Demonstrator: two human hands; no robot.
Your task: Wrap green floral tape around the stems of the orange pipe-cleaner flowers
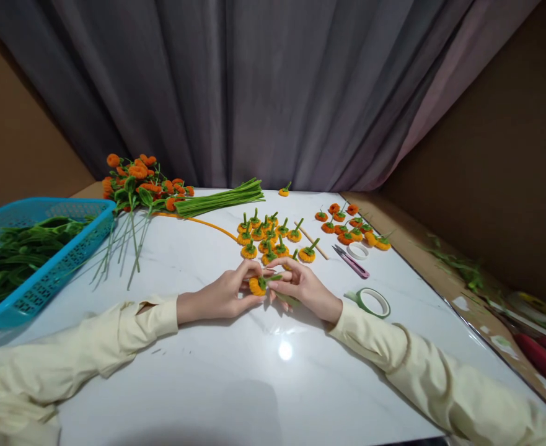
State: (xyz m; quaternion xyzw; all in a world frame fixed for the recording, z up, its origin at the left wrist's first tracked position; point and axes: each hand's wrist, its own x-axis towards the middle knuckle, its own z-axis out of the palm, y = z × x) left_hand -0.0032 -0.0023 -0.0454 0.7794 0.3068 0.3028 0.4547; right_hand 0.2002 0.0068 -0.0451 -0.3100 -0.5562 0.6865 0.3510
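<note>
Hands (266,288) holding small yellow flower (256,285), fingers pinching

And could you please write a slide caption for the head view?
Left hand and right hand hold a yellow flower over a white table, a blue basket of green leaves at left.

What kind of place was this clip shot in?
Probably a small craft workspace: a bundle of green stems and pink-handled snips lie on a white table, with a blue basket of green leaves beside them and a grey curtain hung behind.
</note>
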